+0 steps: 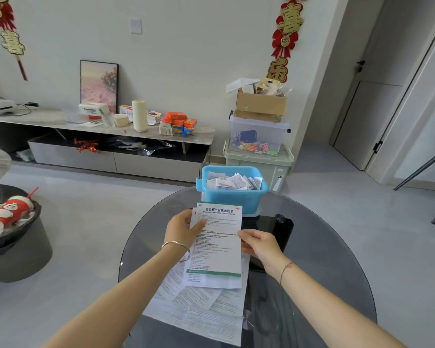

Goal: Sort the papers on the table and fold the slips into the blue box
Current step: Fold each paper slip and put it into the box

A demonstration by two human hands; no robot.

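Left hand [183,228] and right hand [258,243] pinch a green-edged leaflet [217,244] by its sides above the worktop [324,259], likely squaring it to fold; blue box [232,194] waits just beyond.

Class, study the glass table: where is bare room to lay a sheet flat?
Bare glass runs right of the paper pile and right hand, out to the table rim. A narrower patch lies left of the blue box and left hand. Crowded: the middle, with box, pile and held leaflet.

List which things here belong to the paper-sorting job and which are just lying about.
Job: green-edged leaflet, held by left hand and right hand; loose papers; blue box; folded slips.
Lying about: waste bin; orange packs; cardboard box; framed picture.
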